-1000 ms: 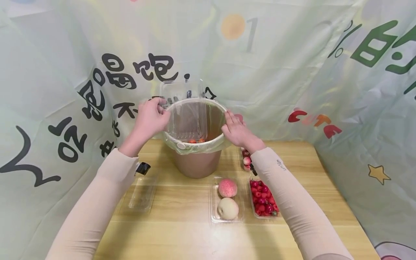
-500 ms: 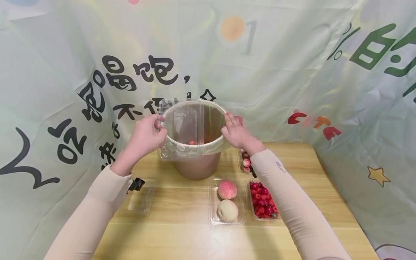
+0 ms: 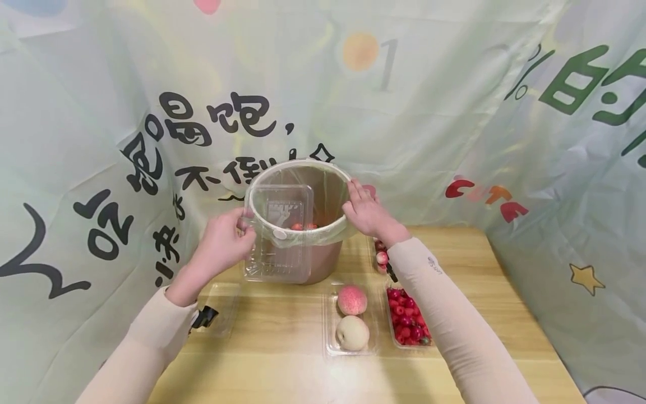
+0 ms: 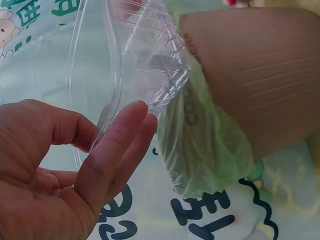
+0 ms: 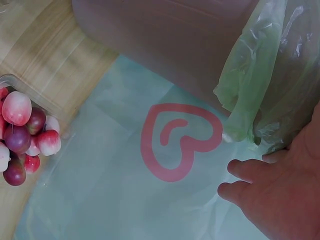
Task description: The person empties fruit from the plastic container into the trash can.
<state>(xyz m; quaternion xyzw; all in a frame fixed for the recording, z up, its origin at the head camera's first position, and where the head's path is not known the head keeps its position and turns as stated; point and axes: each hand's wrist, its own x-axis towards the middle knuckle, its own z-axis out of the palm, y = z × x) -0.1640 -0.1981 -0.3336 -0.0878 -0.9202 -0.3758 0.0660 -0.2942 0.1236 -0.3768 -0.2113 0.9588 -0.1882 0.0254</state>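
Observation:
My left hand [image 3: 224, 241] pinches the left edge of a clear plastic fruit box [image 3: 280, 255]. The box is held up in front of the brown trash bin [image 3: 325, 261] and overlaps its near left side in the head view. In the left wrist view, the fingers and thumb meet at the box's clear edge [image 4: 112, 75]. My right hand [image 3: 370, 213] rests on the right side of the bin's white rim, its fingers fairly straight. A pale green bag [image 5: 247, 75] lines the bin and hangs over the rim. Small red fruits [image 3: 298, 226] show inside the bin.
A clear box with two peaches [image 3: 353, 317] stands on the wooden table [image 3: 272, 348]. To its right is a box of red berries [image 3: 407, 318], with pink and dark fruits [image 3: 381, 257] behind. Another clear box [image 3: 222, 311] lies by the left wrist. Printed cloth [image 3: 429, 112] surrounds the table.
My left hand has come down and toward me with the clear box, from over the bin's opening to in front of its near left side. The right hand stays on the rim.

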